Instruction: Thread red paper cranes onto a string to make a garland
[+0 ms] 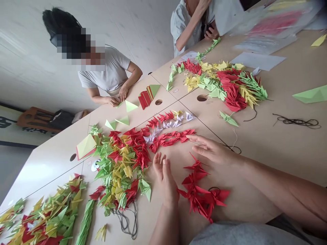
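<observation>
The red strand lay on the tabletop just right of the nearer left hand, its long axis running from beside the right hand toward the body, both hands' fingers apart.

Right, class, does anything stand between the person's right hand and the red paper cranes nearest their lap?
Nothing visible does. The right hand is just beyond the red paper cranes, with only bare tabletop showing between. The left hand is at the cranes' left side, not between; whether it touches them is unclear.
</observation>
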A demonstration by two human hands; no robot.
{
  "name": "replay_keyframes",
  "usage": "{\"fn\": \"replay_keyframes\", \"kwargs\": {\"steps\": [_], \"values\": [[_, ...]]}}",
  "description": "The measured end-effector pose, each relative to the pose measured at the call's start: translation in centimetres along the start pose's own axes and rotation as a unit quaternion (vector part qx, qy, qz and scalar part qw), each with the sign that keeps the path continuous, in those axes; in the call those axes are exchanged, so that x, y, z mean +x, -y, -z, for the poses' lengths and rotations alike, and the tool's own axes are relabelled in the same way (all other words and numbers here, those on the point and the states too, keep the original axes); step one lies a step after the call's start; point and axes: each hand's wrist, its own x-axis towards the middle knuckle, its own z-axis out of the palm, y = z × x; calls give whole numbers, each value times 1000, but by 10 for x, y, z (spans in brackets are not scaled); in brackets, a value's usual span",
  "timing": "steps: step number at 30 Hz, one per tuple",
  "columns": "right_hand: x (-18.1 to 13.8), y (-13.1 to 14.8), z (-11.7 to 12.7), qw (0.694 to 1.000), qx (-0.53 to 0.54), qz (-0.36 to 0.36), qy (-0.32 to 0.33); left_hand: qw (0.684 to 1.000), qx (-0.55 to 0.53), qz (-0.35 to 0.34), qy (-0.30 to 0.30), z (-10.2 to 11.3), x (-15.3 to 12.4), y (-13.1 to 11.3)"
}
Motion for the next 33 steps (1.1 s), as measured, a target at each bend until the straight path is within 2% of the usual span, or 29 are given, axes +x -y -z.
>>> {"fn": "replay_keyframes", "kwargs": {"steps": [3, 6, 10, 15, 21, 25, 28, 33], "values": [[-1, -2, -3, 996, 17, -32, 84, 994, -42, 62, 84, -2, -2, 1], [-2, -5, -2, 991, -3, -35, 130, 989, -55, 90, 106, -2, -3, 2], [-1, -5, 7, 991, -33, -31, 124, 985, -62, 106, 119, -1, -1, 5], [-1, 1, 11, 989, -58, -52, 125, 970, -81, 153, 169, -2, -3, 3], [-6, 16, 6, 999, 25, 22, 18, 912, -118, 244, 308, -2, -6, -8], [-8, 20, -1, 996, 82, 2, 22, 893, -83, 237, 374, -3, -8, -11], [-9, 20, -8, 993, 111, -14, 46, 899, -55, 212, 378, -5, -10, -12], [-8, 15, -10, 989, 131, -32, 55, 906, -40, 229, 353, -4, -10, -9]]}}
